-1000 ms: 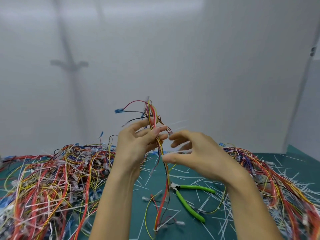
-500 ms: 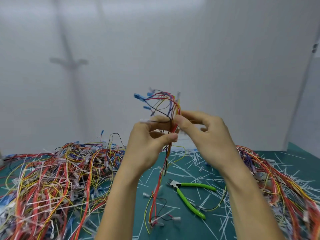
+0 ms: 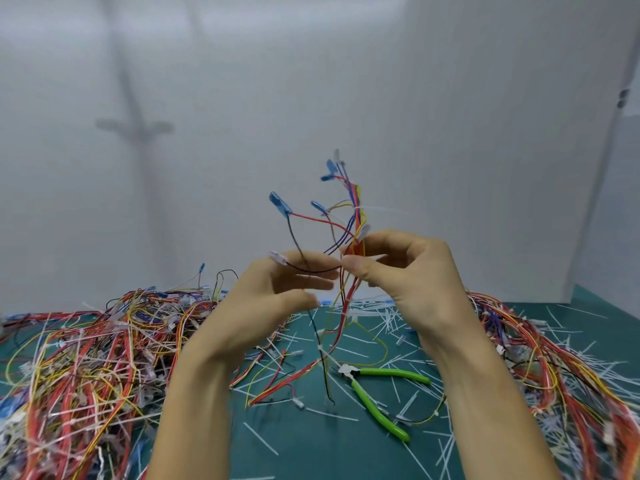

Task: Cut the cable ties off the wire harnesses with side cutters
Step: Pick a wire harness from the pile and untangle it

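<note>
- The dark green cutting mat (image 3: 304,448) fills the lower half of the frame. White snipped cable-tie offcuts (image 3: 372,315) are scattered all over its middle, so I judge that many ties are already cut.
- A big tangled heap of red, yellow and blue wire harnesses (image 3: 86,358) lies at lower left. White ties are still threaded through it, so I judge most of the work is left there.
- A second heap of the same coloured harnesses (image 3: 554,362) runs down the right edge. I cannot tell whether it is finished.
- My right hand (image 3: 412,275), at centre frame, pinches one thin multicoloured harness with blue terminals (image 3: 355,216) between thumb and forefinger, holding it upright above the mat.
- My left hand (image 3: 273,306), just left of it, is loosely spread. Its fingers are near the harness's black wire, and I see no real grip.
- The green-handled side cutters (image 3: 377,400) lie on the mat at lower centre, in neither hand.
- A white cable tie (image 3: 377,208) still wraps the held harness above my right fingers, so this one is not yet done.
</note>
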